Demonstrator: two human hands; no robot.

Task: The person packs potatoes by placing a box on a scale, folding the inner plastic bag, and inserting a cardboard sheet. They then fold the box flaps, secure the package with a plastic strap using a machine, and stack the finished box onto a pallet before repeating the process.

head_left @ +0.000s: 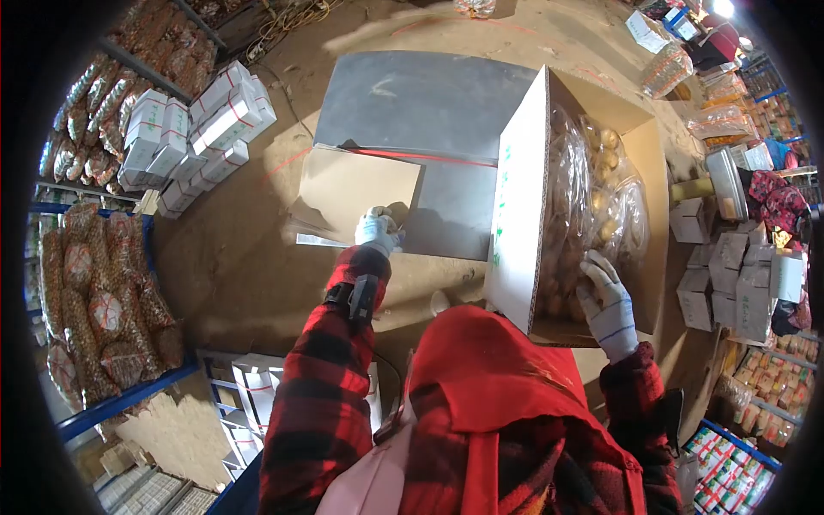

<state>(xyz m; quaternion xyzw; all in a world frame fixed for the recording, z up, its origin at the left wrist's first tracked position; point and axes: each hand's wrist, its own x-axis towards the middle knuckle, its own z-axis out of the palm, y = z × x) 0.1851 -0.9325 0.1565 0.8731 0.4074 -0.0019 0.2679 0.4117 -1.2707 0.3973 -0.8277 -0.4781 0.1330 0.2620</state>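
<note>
- On the grey table (429,99), a stack of brown cardboard sheets (356,184) lies flat, with the gloved left hand (378,230) at its near right corner.
- The left hand's fingers are curled and close together, touching the top sheet; whether they pinch it, I cannot tell.
- At the table's right side stands the open box (520,197), white outside and brown inside, holding clear plastic bags (614,210) of round brown goods.
- The gloved right hand (608,305) is at the box's near edge, fingers reaching inside over the bags.
- Its fingers are partly spread and slightly bent, with narrow gaps between them; whether the tips press the plastic, I cannot tell.
</note>
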